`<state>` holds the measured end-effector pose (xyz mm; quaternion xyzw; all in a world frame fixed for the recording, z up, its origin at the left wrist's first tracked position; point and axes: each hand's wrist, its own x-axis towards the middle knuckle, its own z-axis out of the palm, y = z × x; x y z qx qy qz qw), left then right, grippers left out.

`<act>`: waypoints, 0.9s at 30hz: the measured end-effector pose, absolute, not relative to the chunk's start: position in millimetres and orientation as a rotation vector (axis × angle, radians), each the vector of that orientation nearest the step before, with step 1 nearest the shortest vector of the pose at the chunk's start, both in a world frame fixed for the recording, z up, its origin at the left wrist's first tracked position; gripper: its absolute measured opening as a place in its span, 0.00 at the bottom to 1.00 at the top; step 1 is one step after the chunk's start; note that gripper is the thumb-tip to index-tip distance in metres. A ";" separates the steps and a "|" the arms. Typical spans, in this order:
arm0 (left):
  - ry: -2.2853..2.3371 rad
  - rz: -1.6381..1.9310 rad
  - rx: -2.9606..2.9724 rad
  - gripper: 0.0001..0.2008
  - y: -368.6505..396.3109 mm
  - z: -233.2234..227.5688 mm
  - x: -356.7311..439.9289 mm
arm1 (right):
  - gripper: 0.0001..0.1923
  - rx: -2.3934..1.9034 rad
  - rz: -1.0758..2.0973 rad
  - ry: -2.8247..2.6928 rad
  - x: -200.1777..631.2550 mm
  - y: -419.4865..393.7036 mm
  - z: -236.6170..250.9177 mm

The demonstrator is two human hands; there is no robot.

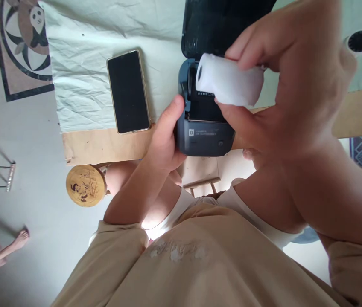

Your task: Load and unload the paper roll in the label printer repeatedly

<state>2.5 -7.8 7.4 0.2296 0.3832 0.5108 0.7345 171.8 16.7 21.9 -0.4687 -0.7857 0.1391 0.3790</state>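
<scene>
- Right hand [296, 81] pinches the white paper roll [229, 81] between thumb and fingers, just above the open bay of the dark thermal printer [205, 123].
- Left hand [164, 136] wraps its grip around the printer's side, thumb on the bay edge.
- Risk, as I judge it: the pinch sits at one end of the roll, so it could tilt and jam crooked, or unspool.
- The printer overhangs the desk [104, 145] edge; a loosened left grip could drop it.
- Count: one roll, one printer, one smartphone [128, 91] lying left of the grip.
</scene>
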 end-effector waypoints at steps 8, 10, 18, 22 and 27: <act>0.889 1.177 0.472 0.14 -8.9 14.6 12.0 | 0.11 -0.966 0.109 -2.010 165.4 19.5 23.2; 0.937 1.201 0.435 0.12 -9.5 18.9 16.1 | 0.11 -0.970 0.150 -2.004 165.5 19.7 20.3; 0.838 1.138 0.399 0.16 -8.9 19.5 12.4 | 0.06 -0.955 0.245 -1.958 167.2 20.7 14.6; 0.833 1.060 0.510 0.22 -7.7 15.6 0.1 | 0.02 -0.924 0.181 -1.972 166.7 11.8 19.5; 1.038 1.123 0.477 0.20 -11.1 9.3 -0.5 | 0.05 -0.805 0.166 -2.046 158.8 0.5 16.1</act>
